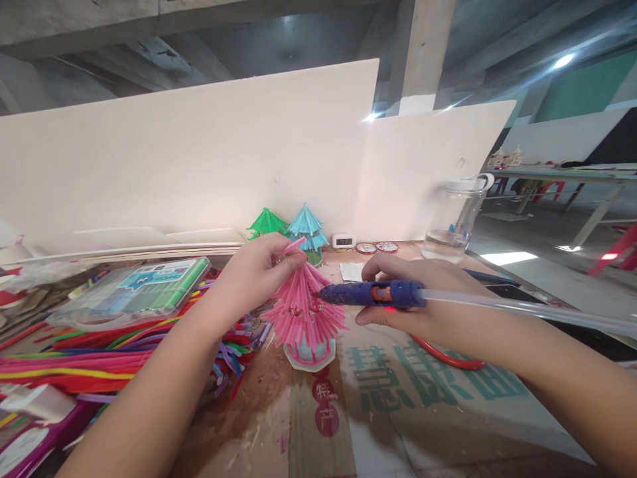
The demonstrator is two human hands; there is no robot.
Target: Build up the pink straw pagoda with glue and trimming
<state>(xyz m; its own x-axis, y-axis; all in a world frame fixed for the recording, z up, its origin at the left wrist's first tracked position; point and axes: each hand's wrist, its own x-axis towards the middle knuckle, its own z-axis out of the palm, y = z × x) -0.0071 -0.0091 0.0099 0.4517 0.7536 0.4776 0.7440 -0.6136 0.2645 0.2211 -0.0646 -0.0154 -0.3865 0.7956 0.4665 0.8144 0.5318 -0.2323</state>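
Note:
A small pavilion model [309, 312] with a two-tier roof of pink pipe cleaners stands upright on a pale octagonal base. My left hand [261, 269] is closed at the roof's peak, pinching a short pink pipe cleaner [294, 247] between thumb and fingers. My right hand [423, 285] grips a blue hot glue gun [371, 293], whose nozzle points left at the side of the pink roof. A long clear glue stick [497, 309] trails from the gun's back across my right wrist. Whether the nozzle touches the roof, I cannot tell.
Green [267, 222] and light blue pavilion models [306, 229] stand behind. Loose colored pipe cleaners [89, 355] and a plastic marker case [144, 285] cover the left. A water bottle [452, 219] stands back right; red-handled scissors [450, 358] lie under my right arm on printed cardboard [398, 438].

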